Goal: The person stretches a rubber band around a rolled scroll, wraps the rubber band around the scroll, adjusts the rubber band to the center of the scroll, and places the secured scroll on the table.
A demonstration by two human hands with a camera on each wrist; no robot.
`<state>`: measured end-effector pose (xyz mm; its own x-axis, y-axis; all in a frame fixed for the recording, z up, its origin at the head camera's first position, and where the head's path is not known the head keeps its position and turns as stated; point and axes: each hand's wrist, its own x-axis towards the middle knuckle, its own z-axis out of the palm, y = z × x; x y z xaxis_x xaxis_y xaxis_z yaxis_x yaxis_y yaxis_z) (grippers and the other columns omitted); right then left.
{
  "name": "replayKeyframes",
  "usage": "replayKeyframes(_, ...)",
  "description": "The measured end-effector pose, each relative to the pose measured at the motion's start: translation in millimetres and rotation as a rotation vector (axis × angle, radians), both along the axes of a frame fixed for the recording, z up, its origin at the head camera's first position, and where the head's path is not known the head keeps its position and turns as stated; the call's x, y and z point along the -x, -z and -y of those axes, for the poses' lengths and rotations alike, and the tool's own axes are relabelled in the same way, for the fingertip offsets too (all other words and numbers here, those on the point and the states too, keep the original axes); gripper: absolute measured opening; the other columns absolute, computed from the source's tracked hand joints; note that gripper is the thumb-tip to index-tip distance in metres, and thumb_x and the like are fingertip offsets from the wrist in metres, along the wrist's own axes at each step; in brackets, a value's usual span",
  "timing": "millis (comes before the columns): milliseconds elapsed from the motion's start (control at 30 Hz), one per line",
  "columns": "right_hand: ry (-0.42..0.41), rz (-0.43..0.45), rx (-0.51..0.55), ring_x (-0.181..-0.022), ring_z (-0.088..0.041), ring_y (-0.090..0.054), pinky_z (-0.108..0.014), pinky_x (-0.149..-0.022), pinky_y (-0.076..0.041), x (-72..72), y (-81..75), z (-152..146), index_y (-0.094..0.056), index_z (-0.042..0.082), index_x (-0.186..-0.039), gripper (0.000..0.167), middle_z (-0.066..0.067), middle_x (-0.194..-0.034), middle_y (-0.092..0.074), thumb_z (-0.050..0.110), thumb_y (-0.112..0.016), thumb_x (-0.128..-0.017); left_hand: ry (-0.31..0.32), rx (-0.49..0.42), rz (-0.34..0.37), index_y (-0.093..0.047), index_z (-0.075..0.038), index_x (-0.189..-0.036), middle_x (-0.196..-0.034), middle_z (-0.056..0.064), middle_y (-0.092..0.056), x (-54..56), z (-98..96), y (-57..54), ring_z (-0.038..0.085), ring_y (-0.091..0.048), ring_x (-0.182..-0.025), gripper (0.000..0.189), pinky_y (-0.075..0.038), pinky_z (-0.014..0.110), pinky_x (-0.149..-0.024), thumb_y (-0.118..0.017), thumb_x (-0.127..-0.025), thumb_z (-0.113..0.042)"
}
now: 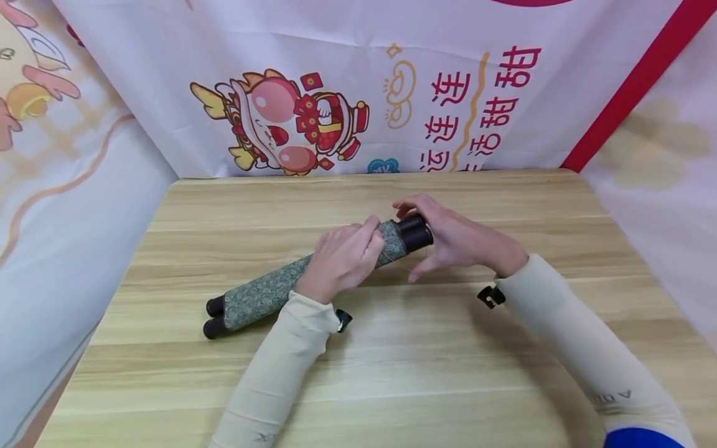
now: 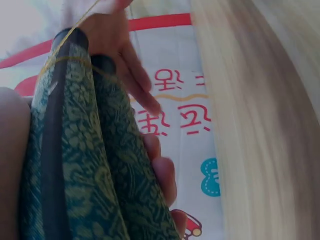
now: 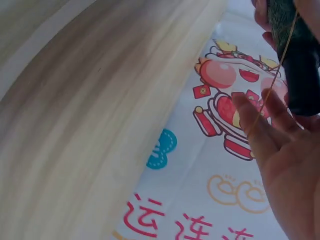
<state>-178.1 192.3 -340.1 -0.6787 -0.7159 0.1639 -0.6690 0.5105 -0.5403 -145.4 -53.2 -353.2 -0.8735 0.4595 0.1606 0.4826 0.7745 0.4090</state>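
Observation:
A rolled scroll with two parallel rollers (image 1: 263, 297) has green floral brocade and dark end knobs (image 1: 215, 317). It slants across the middle of the table, its right end raised toward my right hand. My left hand (image 1: 344, 255) grips it near that end, fingers wrapped round the brocade (image 2: 85, 150). Around the far dark knobs (image 1: 416, 233), my right hand (image 1: 456, 233) spreads its thumb and fingers wide apart. A thin golden cord (image 3: 282, 60) stretches from the scroll to the right hand's fingers (image 3: 260, 130). A dark strip (image 2: 52, 150) runs along one roller.
The wood-grain table (image 1: 426, 361) reaches back to a printed white cloth (image 1: 347, 37) with cartoon figures and red lettering. More cloth hangs at left and right. A small black clip (image 1: 491, 297) sits at the right sleeve's cuff, another clip (image 1: 343, 320) at the left.

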Motion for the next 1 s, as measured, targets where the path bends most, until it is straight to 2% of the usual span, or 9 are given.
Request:
replayKeyframes(167, -0.065, 0.13, 0.104, -0.131, -0.028, -0.058, -0.051, -0.115, -0.048, 7.7, 8.7, 0, -0.036, 0.012, -0.153, 0.117, -0.01, -0.143, -0.056, 0.04, -0.103, -0.062, 0.032, -0.017, 0.043, -0.06, -0.01, -0.138, -0.079, 0.001, -0.06, -0.8, 2.7, -3.4, 0.022, -0.059, -0.073, 0.053, -0.05, 0.038, -0.069, -0.025, -0.107, -0.035)
replayKeyframes(300, -0.079, 0.22, 0.169, -0.135, -0.029, -0.056, -0.05, -0.117, -0.046, 10.2, 16.0, -4, -0.034, 0.012, -0.157, 0.108, -0.012, -0.148, -0.053, 0.016, -0.099, -0.071, 0.045, -0.031, 0.054, -0.062, -0.013, -0.127, -0.08, 0.003, -0.059, -0.5, 2.9, -5.0, 0.022, -0.059, -0.075, 0.048, -0.05, 0.039, -0.071, -0.026, -0.106, -0.034)
replayKeyframes(433, -0.089, 0.356, 0.233, -0.132, -0.03, -0.054, -0.042, -0.11, -0.05, 6.2, 17.0, -10, -0.036, 0.015, -0.159, 0.088, -0.012, -0.156, -0.047, -0.005, -0.07, -0.08, 0.038, -0.031, 0.04, -0.062, -0.013, -0.128, -0.096, 0.005, -0.07, 0.4, 2.5, -5.2, 0.024, -0.065, -0.085, 0.046, -0.055, 0.044, -0.079, -0.028, -0.105, -0.034)
replayKeyframes(567, -0.068, 0.495, 0.307, -0.117, -0.035, -0.058, -0.041, -0.088, -0.058, -0.4, 12.4, -11, -0.034, 0.013, -0.161, 0.081, -0.016, -0.154, -0.044, 0.001, -0.052, -0.082, -0.001, -0.039, 0.016, -0.061, -0.013, -0.129, -0.101, 0.006, -0.07, 2.4, 4.2, -3.8, 0.023, -0.064, -0.085, 0.045, -0.056, 0.045, -0.078, -0.029, -0.104, -0.034)
replayKeyframes(633, -0.02, 0.539, 0.33, -0.101, -0.037, -0.063, -0.042, -0.072, -0.059, -3.5, 9.4, -8, -0.036, 0.01, -0.159, 0.07, -0.02, -0.144, -0.049, 0.009, -0.05, -0.091, -0.015, -0.035, -0.006, -0.06, -0.014, -0.122, -0.093, 0.005, -0.067, 3.9, 5.2, -2.6, 0.023, -0.061, -0.08, 0.04, -0.054, 0.044, -0.072, -0.03, -0.104, -0.033)
replayKeyframes(700, 0.073, 0.556, 0.328, -0.085, -0.034, -0.066, -0.039, -0.061, -0.057, -6.1, 6.8, -2, -0.042, 0.012, -0.155, 0.053, -0.021, -0.13, -0.055, 0.024, -0.044, -0.104, -0.027, -0.029, -0.036, -0.059, -0.015, -0.118, -0.089, 0.005, -0.064, 5.7, 5.6, -0.3, 0.023, -0.06, -0.077, 0.036, -0.053, 0.044, -0.069, -0.031, -0.103, -0.032)
replayKeyframes(767, 0.183, 0.547, 0.315, -0.071, -0.029, -0.065, -0.036, -0.053, -0.054, -7.6, 5.0, 6, -0.052, 0.013, -0.147, 0.047, -0.021, -0.114, -0.06, 0.041, -0.036, -0.112, -0.04, -0.018, -0.067, -0.059, -0.014, -0.117, -0.088, 0.004, -0.063, 7.5, 5.6, 2.5, 0.022, -0.06, -0.076, 0.034, -0.054, 0.044, -0.067, -0.033, -0.103, -0.031)
replayKeyframes(867, 0.356, 0.535, 0.301, -0.061, -0.024, -0.061, -0.034, -0.05, -0.051, -9.3, 2.8, 18, -0.063, 0.016, -0.132, 0.054, -0.018, -0.095, -0.063, 0.056, -0.031, -0.112, -0.039, -0.009, -0.112, -0.06, -0.013, -0.117, -0.088, 0.005, -0.064, 10.3, 4.6, 7.4, 0.022, -0.062, -0.076, 0.034, -0.055, 0.045, -0.066, -0.034, -0.103, -0.03)
replayKeyframes(1000, 0.517, 0.487, 0.286, -0.055, -0.021, -0.057, -0.034, -0.048, -0.051, -9.0, 1.6, 29, -0.066, 0.013, -0.119, 0.051, -0.014, -0.081, -0.061, 0.055, -0.039, -0.111, -0.029, -0.004, -0.156, -0.061, -0.012, -0.119, -0.092, 0.006, -0.067, 13.0, 3.4, 11.4, 0.024, -0.066, -0.08, 0.036, -0.057, 0.046, -0.067, -0.034, -0.104, -0.03)
